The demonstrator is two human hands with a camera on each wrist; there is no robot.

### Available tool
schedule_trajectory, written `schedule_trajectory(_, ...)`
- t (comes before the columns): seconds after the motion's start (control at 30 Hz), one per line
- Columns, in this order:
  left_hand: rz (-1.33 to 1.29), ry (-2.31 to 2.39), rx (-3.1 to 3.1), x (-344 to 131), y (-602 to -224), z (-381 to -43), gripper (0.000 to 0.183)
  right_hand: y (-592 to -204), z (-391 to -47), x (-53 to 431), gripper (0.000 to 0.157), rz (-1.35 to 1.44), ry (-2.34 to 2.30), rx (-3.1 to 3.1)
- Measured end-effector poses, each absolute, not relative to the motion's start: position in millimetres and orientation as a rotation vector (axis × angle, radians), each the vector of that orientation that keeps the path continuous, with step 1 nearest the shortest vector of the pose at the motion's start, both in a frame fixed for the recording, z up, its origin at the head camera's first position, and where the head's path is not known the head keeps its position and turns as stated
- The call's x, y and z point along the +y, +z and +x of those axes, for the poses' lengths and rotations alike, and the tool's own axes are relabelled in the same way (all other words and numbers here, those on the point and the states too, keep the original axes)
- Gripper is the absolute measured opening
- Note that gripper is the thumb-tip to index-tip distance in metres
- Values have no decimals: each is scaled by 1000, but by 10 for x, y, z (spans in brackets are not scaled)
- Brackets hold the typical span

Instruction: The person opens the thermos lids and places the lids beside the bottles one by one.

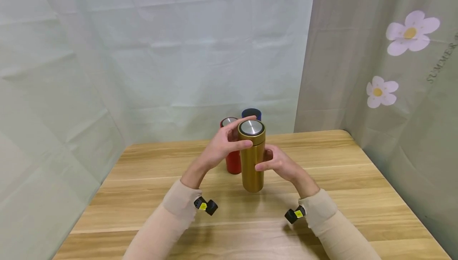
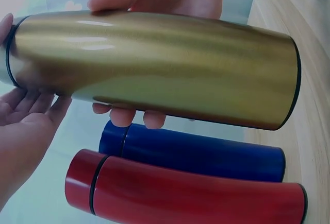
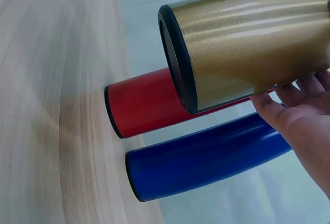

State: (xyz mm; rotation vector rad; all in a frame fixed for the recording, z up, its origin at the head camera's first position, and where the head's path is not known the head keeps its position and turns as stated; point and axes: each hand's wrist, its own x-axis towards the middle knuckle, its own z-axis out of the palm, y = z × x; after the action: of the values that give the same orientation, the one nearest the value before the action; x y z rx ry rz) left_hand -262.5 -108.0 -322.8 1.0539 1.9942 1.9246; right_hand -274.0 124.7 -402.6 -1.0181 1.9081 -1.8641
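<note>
A gold thermos (image 1: 252,174) with a steel-topped lid is held upright between both hands. My left hand (image 1: 219,146) grips it at the lid, thumb across the near side. Lower down, my right hand (image 1: 283,165) holds the body, with its fingers wrapped round the far side in the left wrist view. The thermos's black-rimmed base (image 3: 178,62) shows in the right wrist view, raised off the wood. Behind it stand a red thermos (image 1: 234,163), partly covered by the left hand, and a blue thermos (image 3: 206,157), mostly hidden in the head view.
The wooden table (image 1: 161,212) carries all of this. A pale cloth (image 1: 200,61) hangs behind its back edge, and a grey curtain with white flowers (image 1: 411,33) hangs to the right. Each sleeve bears a small black wrist camera (image 1: 211,206).
</note>
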Motion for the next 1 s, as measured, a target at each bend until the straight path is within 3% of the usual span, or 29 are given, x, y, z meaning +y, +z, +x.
schedule_trajectory(1.0,1056,1957,2044,-1047,-3245,-2549,86,-4021,-2722,1245,63,-1002,-1880,1923)
